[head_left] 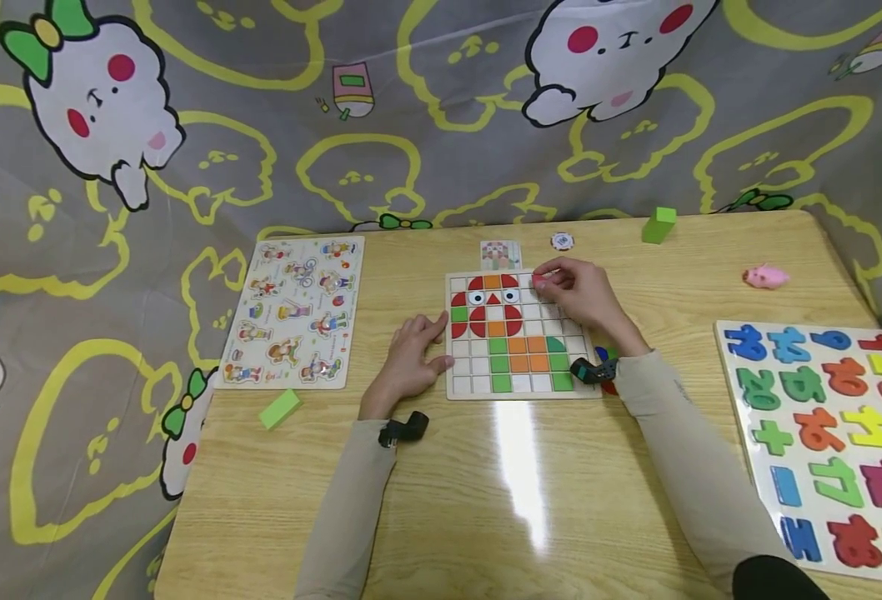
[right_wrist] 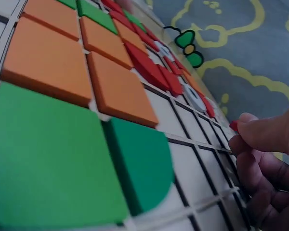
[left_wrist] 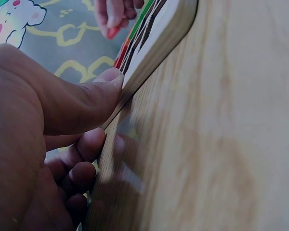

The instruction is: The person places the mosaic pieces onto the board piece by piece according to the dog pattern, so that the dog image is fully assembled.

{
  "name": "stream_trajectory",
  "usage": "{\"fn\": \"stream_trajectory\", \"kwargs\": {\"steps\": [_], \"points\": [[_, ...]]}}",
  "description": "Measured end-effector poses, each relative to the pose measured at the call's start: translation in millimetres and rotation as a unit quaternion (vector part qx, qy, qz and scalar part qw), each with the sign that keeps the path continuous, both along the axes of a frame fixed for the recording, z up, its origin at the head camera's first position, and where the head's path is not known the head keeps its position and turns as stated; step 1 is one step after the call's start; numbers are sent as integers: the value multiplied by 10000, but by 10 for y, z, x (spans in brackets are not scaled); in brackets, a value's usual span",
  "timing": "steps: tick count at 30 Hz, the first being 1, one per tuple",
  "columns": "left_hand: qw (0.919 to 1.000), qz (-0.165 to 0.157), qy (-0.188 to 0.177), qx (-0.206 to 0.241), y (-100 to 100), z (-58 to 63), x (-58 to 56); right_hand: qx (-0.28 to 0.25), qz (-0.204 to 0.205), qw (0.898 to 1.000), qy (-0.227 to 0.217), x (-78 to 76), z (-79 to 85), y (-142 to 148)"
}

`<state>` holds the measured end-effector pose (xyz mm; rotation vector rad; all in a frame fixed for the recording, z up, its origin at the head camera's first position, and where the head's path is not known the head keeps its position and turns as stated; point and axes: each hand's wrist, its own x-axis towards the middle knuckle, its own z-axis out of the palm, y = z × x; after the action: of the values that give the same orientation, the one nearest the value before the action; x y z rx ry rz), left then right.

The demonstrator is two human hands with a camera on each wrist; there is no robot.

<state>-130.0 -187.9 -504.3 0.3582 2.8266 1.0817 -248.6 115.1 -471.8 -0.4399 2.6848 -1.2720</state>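
A white grid board [head_left: 478,383] lies on the table, partly filled with red, orange and green tiles and two eye pieces that form a bird-like figure. Between thumb and fingertips, my right hand [head_left: 579,293] pinches a small red tile [head_left: 538,281] over the board's upper right corner. In the right wrist view that red tile [right_wrist: 234,126] is mostly covered by the fingers. My left hand [head_left: 411,358] rests at the board's left edge, its thumb [left_wrist: 103,94] touching the rim and its fingers relaxed. A small picture card [head_left: 501,255] lies just behind the board.
A peg puzzle with figures [head_left: 291,312] lies at left, a number puzzle [head_left: 779,500] at right. Green blocks stand or lie at the back [head_left: 658,225] and left [head_left: 280,409]. A round chip [head_left: 562,241] and pink pig [head_left: 765,276] are near the back. Loose tiles [head_left: 609,387] show under the right wrist.
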Motion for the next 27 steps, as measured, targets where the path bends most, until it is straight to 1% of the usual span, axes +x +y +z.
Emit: {"fn": "stream_trajectory", "kwargs": {"steps": [5,11,18,27], "points": [[10000,3,-18,34,8,4,5,252,73,9994,207,3,-40,-97],[10000,-17,-2,1,12,5,1,460,118,9976,511,31,-46,-113],[10000,-12,2,20,13,8,-3,330,161,9986,392,58,-20,-92],[9999,57,24,88,18,-7,7,515,257,9974,432,53,-20,-120]]}}
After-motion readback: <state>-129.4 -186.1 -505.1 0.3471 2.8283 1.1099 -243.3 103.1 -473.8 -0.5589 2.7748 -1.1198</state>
